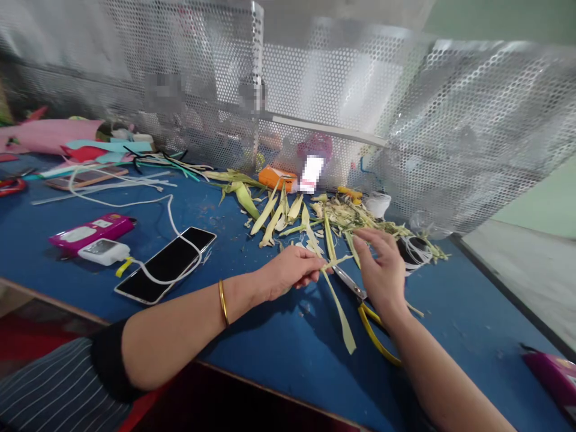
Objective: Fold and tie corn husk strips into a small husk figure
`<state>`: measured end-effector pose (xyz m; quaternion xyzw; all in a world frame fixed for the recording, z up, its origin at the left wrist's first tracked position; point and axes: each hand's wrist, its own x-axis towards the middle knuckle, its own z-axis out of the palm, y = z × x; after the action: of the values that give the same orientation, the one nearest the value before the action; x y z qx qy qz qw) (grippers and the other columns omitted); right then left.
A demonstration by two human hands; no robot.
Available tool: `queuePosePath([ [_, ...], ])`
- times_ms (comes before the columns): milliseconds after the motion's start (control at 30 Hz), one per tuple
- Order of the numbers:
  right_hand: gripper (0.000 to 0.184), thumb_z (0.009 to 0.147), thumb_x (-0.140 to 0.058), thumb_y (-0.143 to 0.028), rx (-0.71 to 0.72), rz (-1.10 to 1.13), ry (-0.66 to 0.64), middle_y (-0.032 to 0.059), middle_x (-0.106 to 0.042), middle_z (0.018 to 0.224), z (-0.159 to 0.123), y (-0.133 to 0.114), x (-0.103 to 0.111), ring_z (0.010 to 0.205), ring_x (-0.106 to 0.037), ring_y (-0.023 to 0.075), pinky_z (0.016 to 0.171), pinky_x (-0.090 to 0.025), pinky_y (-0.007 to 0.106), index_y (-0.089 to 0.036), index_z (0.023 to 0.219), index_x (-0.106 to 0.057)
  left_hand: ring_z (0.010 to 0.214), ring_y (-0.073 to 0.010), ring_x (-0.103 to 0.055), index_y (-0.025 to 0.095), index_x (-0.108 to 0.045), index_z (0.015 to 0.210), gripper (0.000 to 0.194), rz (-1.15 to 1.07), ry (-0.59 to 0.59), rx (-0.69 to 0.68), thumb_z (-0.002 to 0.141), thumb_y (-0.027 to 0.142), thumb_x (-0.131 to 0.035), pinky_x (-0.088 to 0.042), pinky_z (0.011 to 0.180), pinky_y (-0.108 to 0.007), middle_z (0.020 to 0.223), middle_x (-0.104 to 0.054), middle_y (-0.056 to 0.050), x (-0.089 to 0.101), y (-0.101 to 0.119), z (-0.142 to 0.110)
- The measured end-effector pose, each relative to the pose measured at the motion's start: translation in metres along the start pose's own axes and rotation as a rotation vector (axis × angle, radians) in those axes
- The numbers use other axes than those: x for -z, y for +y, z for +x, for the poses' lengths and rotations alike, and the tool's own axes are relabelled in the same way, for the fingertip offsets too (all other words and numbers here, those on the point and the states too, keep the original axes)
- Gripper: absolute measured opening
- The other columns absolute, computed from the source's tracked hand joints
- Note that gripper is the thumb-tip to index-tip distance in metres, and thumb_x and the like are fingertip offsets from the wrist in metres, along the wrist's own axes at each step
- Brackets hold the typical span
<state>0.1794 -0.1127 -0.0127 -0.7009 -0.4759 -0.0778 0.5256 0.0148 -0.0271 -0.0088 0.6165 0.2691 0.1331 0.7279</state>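
Observation:
My left hand (290, 270), with a gold bangle at its wrist, pinches a narrow pale-green husk strip (339, 321) between thumb and fingers. One end of the strip hangs down toward the table's front edge, and a thin piece points right from the pinch. Just right of this, my right hand (381, 270) is raised with thumb and fingers apart, holding nothing that I can see. Yellow-handled scissors (353, 284) lie beneath and between the hands, partly covered by my right hand. Several loose husk leaves (270, 213) are spread beyond my hands.
The blue table (270, 360) backs onto a perforated metal screen (324, 78). At left lie a black-screened phone (168, 264), a white cable, a white device (103, 251) and a purple pack (90, 234). White cord on a dark spool (414, 252) stands behind my right hand. A lit phone (311, 173) leans at the back.

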Motion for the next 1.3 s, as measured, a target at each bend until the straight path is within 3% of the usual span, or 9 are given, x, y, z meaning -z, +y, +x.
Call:
queuePosePath([
  [67, 0.033, 0.087, -0.054, -0.047, 0.019, 0.047, -0.242, 0.0075, -0.07, 0.087, -0.003, -0.006, 0.0, 0.088, -0.062, 0.0237, 0.081, -0.045, 0.036, -0.021, 0.078, -0.073, 0.042, -0.0052, -0.037, 0.014, -0.062, 0.066, 0.026, 0.037, -0.027, -0.006, 0.084, 0.032, -0.057, -0.025, 0.042, -0.022, 0.054, -0.051, 0.003, -0.001, 0.0, -0.001],
  [200, 0.04, 0.075, -0.066, -0.056, -0.339, 0.391, -0.575, 0.0007, -0.06, 0.057, -0.013, -0.021, -0.009, 0.056, -0.052, 0.0149, 0.055, -0.04, 0.028, -0.018, 0.062, -0.068, 0.042, -0.0052, -0.038, 0.016, -0.055, 0.058, 0.031, 0.164, -0.046, -0.051, 0.081, 0.036, -0.061, -0.027, 0.044, -0.022, 0.053, -0.052, 0.004, -0.004, 0.002, -0.005],
  [300, 0.037, 0.065, -0.076, -0.052, -0.516, 0.623, -0.541, -0.0014, -0.058, 0.055, -0.017, -0.028, -0.013, 0.051, -0.046, 0.0105, 0.049, -0.035, 0.024, -0.017, 0.063, -0.066, 0.042, -0.0056, -0.04, 0.016, -0.056, 0.059, 0.032, 0.194, -0.044, -0.057, 0.079, 0.039, -0.062, -0.027, 0.043, -0.022, 0.051, -0.052, 0.004, -0.007, 0.003, -0.007],
  [567, 0.036, 0.063, -0.077, -0.046, -0.561, 0.714, -0.335, -0.0046, -0.05, 0.055, -0.024, -0.029, -0.021, 0.045, -0.04, 0.0088, 0.039, -0.032, 0.022, -0.02, 0.059, -0.052, 0.04, -0.0068, -0.044, 0.015, -0.067, 0.064, 0.02, 0.22, -0.049, -0.067, 0.078, 0.024, -0.056, -0.034, 0.042, -0.02, 0.05, -0.053, 0.003, -0.009, 0.0, -0.006],
  [667, 0.031, 0.073, -0.067, -0.047, -0.418, 0.506, -0.325, -0.0041, -0.049, 0.056, -0.021, -0.026, -0.018, 0.048, -0.044, 0.0116, 0.045, -0.036, 0.025, -0.021, 0.063, -0.054, 0.041, -0.007, -0.045, 0.014, -0.066, 0.064, 0.021, 0.191, -0.049, -0.044, 0.079, 0.025, -0.058, -0.036, 0.042, -0.02, 0.051, -0.056, 0.002, -0.01, 0.001, -0.007],
  [800, 0.025, 0.086, -0.055, -0.043, -0.026, 0.14, -0.174, 0.0032, -0.064, 0.084, -0.007, -0.024, 0.002, 0.083, -0.058, 0.0195, 0.075, -0.043, 0.031, -0.02, 0.079, -0.063, 0.045, -0.0072, -0.049, 0.013, -0.066, 0.066, 0.027, 0.011, 0.018, -0.044, 0.082, 0.033, -0.06, -0.039, 0.045, -0.02, 0.057, -0.06, -0.001, -0.006, 0.007, -0.008],
  [867, 0.029, 0.09, -0.051, -0.045, -0.009, 0.073, -0.197, 0.0031, -0.064, 0.084, -0.002, -0.022, 0.012, 0.083, -0.057, 0.0191, 0.074, -0.042, 0.029, -0.02, 0.081, -0.063, 0.048, -0.0079, -0.052, 0.013, -0.069, 0.074, 0.03, -0.072, 0.053, -0.037, 0.086, 0.037, -0.056, -0.042, 0.048, -0.02, 0.062, -0.063, -0.002, -0.001, 0.011, -0.007],
  [1100, 0.028, 0.088, -0.054, -0.042, 0.013, 0.027, -0.635, -0.0034, -0.056, 0.061, -0.011, -0.02, 0.011, 0.059, -0.049, 0.013, 0.056, -0.036, 0.024, -0.02, 0.071, -0.057, 0.05, -0.0079, -0.054, 0.012, -0.066, 0.072, 0.017, -0.135, 0.115, -0.053, 0.079, 0.028, -0.068, -0.044, 0.051, -0.021, 0.06, -0.062, 0.0, 0.005, 0.011, -0.004],
  [1300, 0.028, 0.092, -0.052, -0.028, 0.23, -0.096, -0.573, -0.0035, -0.057, 0.057, -0.017, -0.02, 0.005, 0.058, -0.052, 0.0127, 0.062, -0.036, 0.025, -0.021, 0.065, -0.056, 0.042, -0.0069, -0.049, 0.014, -0.061, 0.065, 0.016, -0.089, 0.265, -0.083, 0.081, 0.015, -0.064, -0.041, 0.045, -0.021, 0.051, -0.058, 0.003, -0.004, 0.002, 0.004],
])
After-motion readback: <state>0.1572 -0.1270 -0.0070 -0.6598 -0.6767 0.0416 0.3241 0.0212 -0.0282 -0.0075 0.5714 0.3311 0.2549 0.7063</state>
